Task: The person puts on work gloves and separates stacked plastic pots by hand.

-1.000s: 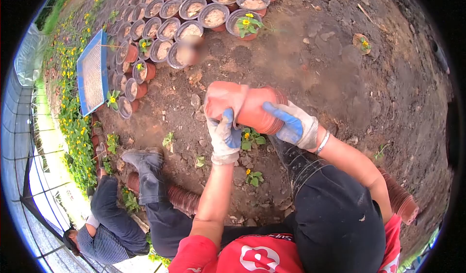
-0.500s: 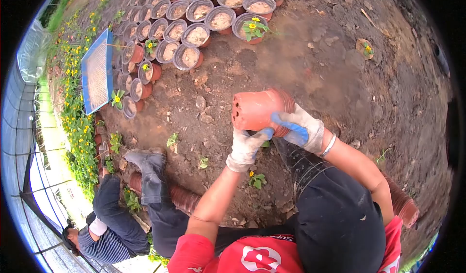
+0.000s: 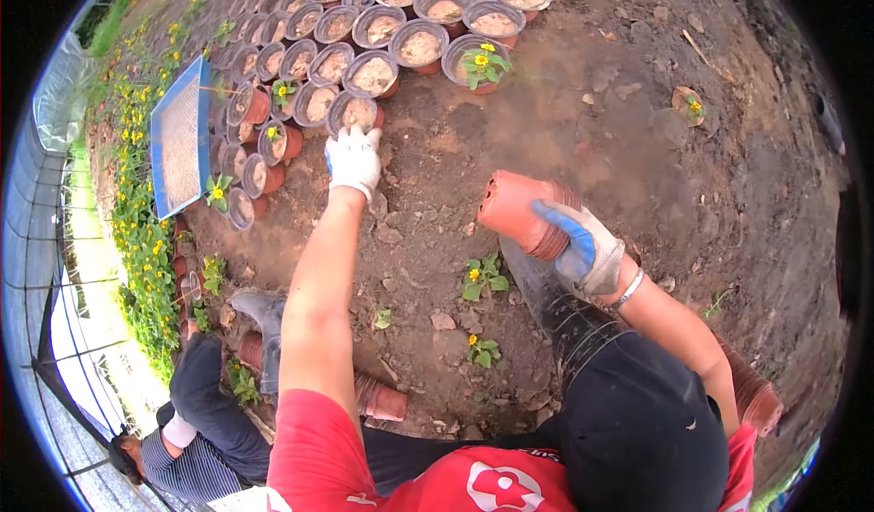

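Note:
My gloved right hand (image 3: 587, 248) is wrapped round a short stack of nested terracotta-coloured plastic plant pots (image 3: 521, 204), tipped on its side with the holed base facing left. My left hand (image 3: 354, 162), in a white glove, reaches forward to a soil-filled plant pot (image 3: 357, 111) at the near edge of the group. Its fingertips hook over that pot's near rim; the thumb is partly hidden. Beyond it stand rows of similar filled pots (image 3: 373, 75). A pot with a yellow-flowered plant (image 3: 482, 64) stands at the right of the group.
A blue-framed sieve (image 3: 182, 139) leans by the pots at left. Loose flowering seedlings (image 3: 482, 277) lie on bare soil (image 3: 583, 148) near my boot (image 3: 546, 298). More nested pots (image 3: 387, 401) lie beside my legs. Another person (image 3: 196, 421) sits at lower left.
My left hand has let go of the pot stack and stretched forward left to a filled pot. The stack, now in my right hand alone, has shifted slightly right and tilted.

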`<state>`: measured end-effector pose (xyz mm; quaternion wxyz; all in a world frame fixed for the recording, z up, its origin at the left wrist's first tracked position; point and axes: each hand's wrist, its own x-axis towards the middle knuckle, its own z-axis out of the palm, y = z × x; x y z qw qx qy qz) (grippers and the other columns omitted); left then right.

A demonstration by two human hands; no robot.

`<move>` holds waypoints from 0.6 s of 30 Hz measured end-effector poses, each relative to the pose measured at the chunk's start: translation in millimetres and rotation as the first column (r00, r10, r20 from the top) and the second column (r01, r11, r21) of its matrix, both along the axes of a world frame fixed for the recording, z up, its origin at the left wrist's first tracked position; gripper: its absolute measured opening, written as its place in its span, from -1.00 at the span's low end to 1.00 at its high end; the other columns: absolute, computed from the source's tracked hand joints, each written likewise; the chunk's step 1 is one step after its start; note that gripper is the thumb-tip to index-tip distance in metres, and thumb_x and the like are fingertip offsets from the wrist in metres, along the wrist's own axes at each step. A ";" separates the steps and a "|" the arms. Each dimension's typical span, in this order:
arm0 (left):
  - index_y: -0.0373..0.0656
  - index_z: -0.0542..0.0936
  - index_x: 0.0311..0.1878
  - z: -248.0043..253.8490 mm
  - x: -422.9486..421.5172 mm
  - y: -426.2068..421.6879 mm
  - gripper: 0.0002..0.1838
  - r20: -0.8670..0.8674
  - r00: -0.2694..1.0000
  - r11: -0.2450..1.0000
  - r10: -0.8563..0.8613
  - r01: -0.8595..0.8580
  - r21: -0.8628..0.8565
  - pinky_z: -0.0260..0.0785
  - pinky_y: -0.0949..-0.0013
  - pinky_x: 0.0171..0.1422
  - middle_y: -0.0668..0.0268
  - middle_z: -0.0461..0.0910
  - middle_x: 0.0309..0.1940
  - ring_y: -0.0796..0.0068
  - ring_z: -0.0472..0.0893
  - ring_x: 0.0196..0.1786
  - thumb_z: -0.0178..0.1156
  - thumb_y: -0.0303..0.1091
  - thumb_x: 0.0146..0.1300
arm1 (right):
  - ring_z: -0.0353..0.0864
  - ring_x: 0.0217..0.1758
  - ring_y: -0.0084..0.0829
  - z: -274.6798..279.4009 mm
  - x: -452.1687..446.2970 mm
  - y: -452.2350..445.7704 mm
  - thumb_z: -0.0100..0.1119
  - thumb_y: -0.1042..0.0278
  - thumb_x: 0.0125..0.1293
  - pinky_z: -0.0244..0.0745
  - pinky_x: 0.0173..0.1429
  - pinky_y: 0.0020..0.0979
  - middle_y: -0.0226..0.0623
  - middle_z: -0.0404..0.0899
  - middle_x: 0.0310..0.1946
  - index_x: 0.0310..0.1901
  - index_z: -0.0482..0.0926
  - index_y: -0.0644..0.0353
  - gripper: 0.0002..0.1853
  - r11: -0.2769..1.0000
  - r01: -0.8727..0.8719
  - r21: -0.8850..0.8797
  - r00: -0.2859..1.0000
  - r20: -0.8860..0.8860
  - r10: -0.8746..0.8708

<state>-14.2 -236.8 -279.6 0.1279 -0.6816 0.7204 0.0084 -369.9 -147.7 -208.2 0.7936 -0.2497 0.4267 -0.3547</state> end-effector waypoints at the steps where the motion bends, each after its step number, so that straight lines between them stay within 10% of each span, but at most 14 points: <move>1: 0.06 0.62 -0.10 2.1 0.3 -3.2 -0.69 0.036 0.998 0.992 -0.060 0.064 -0.107 0.29 0.02 0.04 0.19 0.56 -0.04 0.15 0.49 0.11 -0.13 -0.33 0.28 | 0.62 0.06 -0.39 -6.3 -3.2 -0.3 0.17 0.49 0.30 0.55 0.17 -0.36 -0.24 0.60 -0.02 0.03 0.54 0.25 -0.74 0.990 0.021 0.141 0.982 0.180 -0.046; 5: -0.03 0.59 0.00 12.7 6.8 6.7 -0.67 -0.427 0.896 0.960 -0.124 -0.001 -0.280 0.44 0.17 -0.04 0.10 0.64 -0.20 0.11 0.63 -0.10 0.15 -0.38 0.11 | 0.60 0.09 -0.38 -4.2 -2.6 -4.2 0.19 0.48 0.30 0.53 0.21 -0.37 -0.24 0.58 0.02 0.09 0.50 0.26 -0.67 0.927 -0.009 0.374 0.914 0.379 -0.144; 7: -0.07 0.55 0.10 38.6 -2.9 35.6 -0.51 -0.732 0.676 0.970 0.080 -0.223 -0.100 0.46 0.23 0.04 0.03 0.65 -0.21 0.06 0.64 -0.11 0.27 -0.38 0.01 | 0.60 0.09 -0.37 -1.9 -2.3 -2.6 0.19 0.48 0.29 0.52 0.23 -0.37 -0.24 0.58 0.03 0.11 0.48 0.27 -0.65 0.961 -0.020 0.276 0.952 0.300 -0.066; 10: -0.20 0.42 0.26 51.6 -1.5 76.0 -0.33 -0.753 0.586 0.954 0.298 -0.216 0.210 0.40 0.37 0.17 0.05 0.61 0.00 0.31 0.62 0.01 0.33 -0.35 0.00 | 0.59 0.10 -0.35 15.5 4.6 1.6 0.17 0.47 0.31 0.50 0.25 -0.36 -0.23 0.57 0.05 0.13 0.47 0.28 -0.64 0.985 -0.028 0.169 0.980 0.199 -0.007; 18: -0.16 0.37 0.28 59.1 -25.5 96.6 -0.19 -0.262 0.958 0.992 0.112 -0.124 -0.030 0.25 0.04 0.31 -0.03 0.38 0.15 -0.04 0.38 0.23 0.41 -0.08 -0.07 | 0.57 0.14 -0.34 -33.3 -3.5 17.9 0.02 0.43 0.41 0.52 0.23 -0.33 -0.23 0.53 0.10 0.17 0.46 0.25 -0.68 0.973 -0.206 -0.101 0.978 0.022 0.209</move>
